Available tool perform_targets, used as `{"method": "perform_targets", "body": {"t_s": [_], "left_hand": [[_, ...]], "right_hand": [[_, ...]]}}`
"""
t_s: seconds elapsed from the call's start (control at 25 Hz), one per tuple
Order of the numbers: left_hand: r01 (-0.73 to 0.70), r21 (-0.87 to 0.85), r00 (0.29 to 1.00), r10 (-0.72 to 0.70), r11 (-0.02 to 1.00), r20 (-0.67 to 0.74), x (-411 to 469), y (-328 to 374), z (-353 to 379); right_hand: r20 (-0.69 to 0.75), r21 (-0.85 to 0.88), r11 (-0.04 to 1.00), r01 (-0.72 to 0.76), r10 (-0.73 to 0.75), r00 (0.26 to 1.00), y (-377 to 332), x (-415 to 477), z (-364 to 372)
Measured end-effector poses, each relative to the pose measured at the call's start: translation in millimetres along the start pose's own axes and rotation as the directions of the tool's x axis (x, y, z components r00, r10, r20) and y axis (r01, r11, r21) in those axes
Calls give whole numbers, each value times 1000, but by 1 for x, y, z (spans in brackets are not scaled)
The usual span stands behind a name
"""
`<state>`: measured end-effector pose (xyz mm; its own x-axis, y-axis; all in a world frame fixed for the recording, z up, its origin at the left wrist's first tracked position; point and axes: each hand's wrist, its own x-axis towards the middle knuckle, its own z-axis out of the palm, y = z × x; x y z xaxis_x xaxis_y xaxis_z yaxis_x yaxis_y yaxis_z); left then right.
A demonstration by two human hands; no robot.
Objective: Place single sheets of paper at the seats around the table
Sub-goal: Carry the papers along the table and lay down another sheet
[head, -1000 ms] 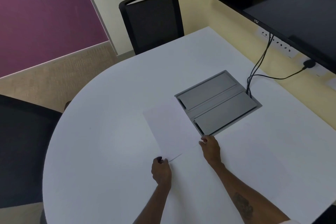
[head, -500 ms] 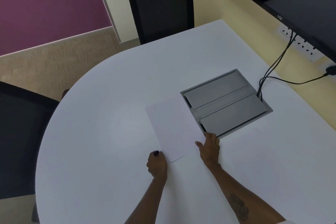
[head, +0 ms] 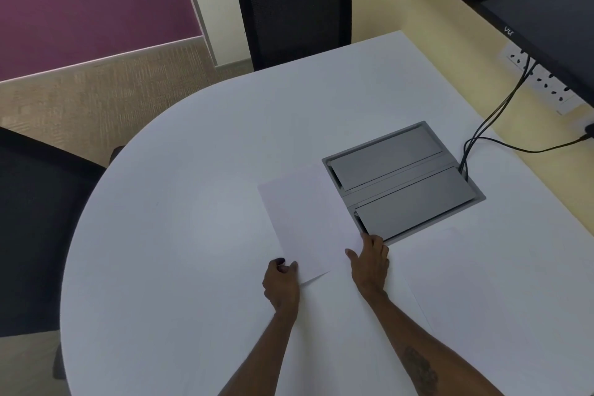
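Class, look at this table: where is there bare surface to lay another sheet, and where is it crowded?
Bare: the wide curved stretch of the table between the sheet and the near black chair, and the strip before the far chair. Crowded: the middle, where the left hand and right hand work the sheet beside the grey cable box.

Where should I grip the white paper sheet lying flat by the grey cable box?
Probably the near corner of the white paper sheet, from the near side: it appears slightly raised above the white table, between the left hand and right hand.
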<state>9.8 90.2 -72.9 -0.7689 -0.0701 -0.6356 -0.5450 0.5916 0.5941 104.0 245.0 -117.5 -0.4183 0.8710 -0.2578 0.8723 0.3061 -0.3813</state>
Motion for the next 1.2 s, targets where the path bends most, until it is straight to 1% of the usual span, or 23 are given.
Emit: {"method": "perform_targets", "body": {"t_s": [0.24, 0.36, 0.44, 0.6, 0.68, 0.84, 0.92, 1.12, 1.2], "left_hand": [[-33, 48, 999, 32, 998, 8, 1, 0, -6], [-30, 33, 1000, 30, 999, -6, 4, -3, -7], [-26, 30, 1000, 26, 999, -18, 7, -5, -8], [-25, 14, 999, 26, 1000, -23, 11, -9, -16], [-23, 10, 1000, 23, 1000, -11, 13, -10, -21], [-33, 4, 999, 33, 999, 13, 13, -11, -34], [-42, -9, 999, 43, 999, 33, 14, -14, -41], [-42, -38, 994, 45, 998, 98, 13, -21, -55], [-54, -44, 991, 59, 998, 117, 13, -23, -63]], "right_hand": [[8, -18, 1000, -15, 16, 1000, -3, -9, 1], [26, 8, 1000, -17, 17, 1000, -5, -11, 0], [30, 65, 998, -17, 16, 999, -7, -12, -1], [39, 255, 966, -54, 46, 998, -9, -9, 3], [47, 344, 935, -89, 77, 996, -13, -9, -1], [110, 455, 870, -191, 158, 981, -18, -9, -17], [121, 491, 842, -223, 188, 975, -20, -12, -24], [150, 484, 829, -279, 235, 960, -22, -25, -31], [161, 528, 799, -289, 240, 957, -23, -32, -33]]}}
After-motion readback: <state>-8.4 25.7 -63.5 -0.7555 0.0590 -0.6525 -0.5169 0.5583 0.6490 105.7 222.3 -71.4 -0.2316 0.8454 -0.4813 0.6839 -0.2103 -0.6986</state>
